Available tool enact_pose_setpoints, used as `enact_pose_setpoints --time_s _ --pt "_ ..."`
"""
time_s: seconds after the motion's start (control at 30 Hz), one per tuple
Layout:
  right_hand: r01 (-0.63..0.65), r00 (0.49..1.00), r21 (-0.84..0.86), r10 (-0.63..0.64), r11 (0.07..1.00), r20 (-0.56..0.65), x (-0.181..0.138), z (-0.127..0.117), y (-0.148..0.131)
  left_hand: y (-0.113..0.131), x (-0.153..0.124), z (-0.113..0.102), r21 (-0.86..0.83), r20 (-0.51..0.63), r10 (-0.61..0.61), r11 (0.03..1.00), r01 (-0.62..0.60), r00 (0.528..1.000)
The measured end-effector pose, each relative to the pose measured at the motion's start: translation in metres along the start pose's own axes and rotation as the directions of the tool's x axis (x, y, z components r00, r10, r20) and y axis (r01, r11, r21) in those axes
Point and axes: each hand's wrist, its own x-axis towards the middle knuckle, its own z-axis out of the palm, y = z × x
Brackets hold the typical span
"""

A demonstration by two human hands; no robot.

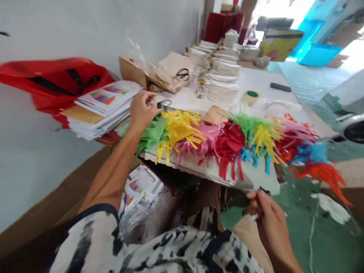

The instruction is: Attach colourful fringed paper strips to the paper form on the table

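My left hand [143, 110] is over the table's left end, thumb and fingers curled together. Whatever they pinch is hidden. Right beside the fingertips lie black-handled scissors [165, 103]; I cannot tell whether they touch. Below that hand starts a row of fringed tissue bunches: green [153, 133], yellow [179, 129], pink [203, 138], red [230, 140], with blue, orange and more colours farther right. My right hand [269, 214] hovers in front of the table's near edge, its fingers closed. A small whitish bit shows at them, too unclear to name.
At left, printed sheets [99, 110] are stacked beside a red bag [57, 83]. Behind stand bundles of off-white pieces [218, 68], a tape roll [251, 95] and more scissors [182, 74]. Under the table edge is a box with plastic-wrapped prints [145, 185].
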Motion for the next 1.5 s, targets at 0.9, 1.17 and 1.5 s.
enact_pose_setpoints --time_s 0.9,1.17,1.5 --pt "0.254 0.965 -0.161 -0.239 0.954 0.109 0.025 -0.136 -0.025 0.32 -0.221 0.116 -0.759 0.625 0.631 0.63 0.167 0.46" --pt "0.208 0.908 -0.217 -0.271 0.954 -0.32 0.075 -0.202 -0.004 0.438 -0.223 0.242 -0.243 0.69 0.501 0.84 -0.486 0.522" --pt "0.332 0.845 -0.812 -0.535 0.479 0.03 0.139 -0.22 -0.027 0.442 -0.212 0.239 -0.228 0.609 0.54 0.821 -0.523 0.582"
